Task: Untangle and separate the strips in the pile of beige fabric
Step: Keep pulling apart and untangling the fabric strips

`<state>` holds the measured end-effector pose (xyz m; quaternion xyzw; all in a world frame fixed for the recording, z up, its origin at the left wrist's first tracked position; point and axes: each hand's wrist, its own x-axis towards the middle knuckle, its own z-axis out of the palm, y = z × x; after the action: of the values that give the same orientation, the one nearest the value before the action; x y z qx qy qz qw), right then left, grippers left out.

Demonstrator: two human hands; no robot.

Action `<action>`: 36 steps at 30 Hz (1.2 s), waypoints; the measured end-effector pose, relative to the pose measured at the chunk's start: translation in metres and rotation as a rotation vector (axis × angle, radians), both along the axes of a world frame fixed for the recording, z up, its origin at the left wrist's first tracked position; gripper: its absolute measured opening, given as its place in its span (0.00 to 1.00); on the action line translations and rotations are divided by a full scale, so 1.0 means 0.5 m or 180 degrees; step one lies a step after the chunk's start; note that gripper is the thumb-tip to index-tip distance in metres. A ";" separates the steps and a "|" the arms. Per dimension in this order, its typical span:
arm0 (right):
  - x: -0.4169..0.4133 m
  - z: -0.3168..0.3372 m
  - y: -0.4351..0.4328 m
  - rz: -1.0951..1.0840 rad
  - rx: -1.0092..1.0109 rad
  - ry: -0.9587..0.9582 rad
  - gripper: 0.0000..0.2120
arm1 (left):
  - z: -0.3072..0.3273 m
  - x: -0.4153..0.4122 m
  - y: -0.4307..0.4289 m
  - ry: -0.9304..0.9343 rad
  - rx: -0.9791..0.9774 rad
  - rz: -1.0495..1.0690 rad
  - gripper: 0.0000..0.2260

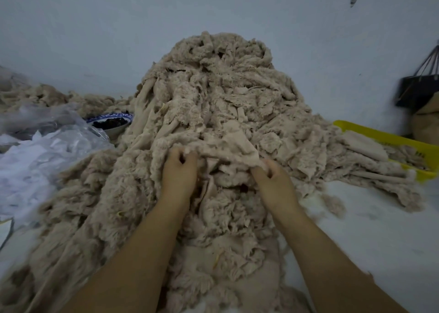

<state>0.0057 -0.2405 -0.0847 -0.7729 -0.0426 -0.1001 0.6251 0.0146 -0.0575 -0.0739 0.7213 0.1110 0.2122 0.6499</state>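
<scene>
A tall pile of beige fabric [221, 94] with frayed, fluffy strips rises in front of me and spreads down toward the near edge. My left hand [179, 170] is closed on the left end of one beige strip [228, 146] low on the pile's front. My right hand [273, 177] pinches the same strip's right end, and the strip stretches between both hands. Separated strips [365, 146] lie side by side at the right, partly over a yellow tray [403, 141].
Crumpled clear plastic sheeting [40, 146] lies at the left, with a blue-rimmed bowl [111, 122] of dark contents behind it. More beige fabric [35, 96] sits at the far left. A dark bag [418, 89] hangs at the right wall. White surface [370, 229] shows at the right.
</scene>
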 end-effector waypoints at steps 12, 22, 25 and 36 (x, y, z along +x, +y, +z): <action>-0.007 0.003 -0.001 -0.0155 -0.0869 -0.0214 0.16 | 0.033 -0.012 0.021 -0.0453 -0.2880 -0.0404 0.08; 0.008 -0.015 -0.012 -0.0527 -0.1117 -0.0195 0.09 | 0.028 -0.012 0.015 -0.0232 -0.1599 0.0259 0.22; -0.003 -0.006 -0.010 -0.0400 -0.1148 -0.0350 0.08 | 0.032 -0.015 0.008 -0.0336 -0.1650 0.0125 0.06; -0.002 -0.019 0.006 -0.0210 -0.1522 -0.0537 0.12 | 0.038 -0.029 0.009 -0.0165 -0.0218 0.0928 0.04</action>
<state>0.0048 -0.2377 -0.0943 -0.8886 -0.0919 -0.1717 0.4152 0.0001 -0.0532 -0.0549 0.6692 0.2050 0.3190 0.6391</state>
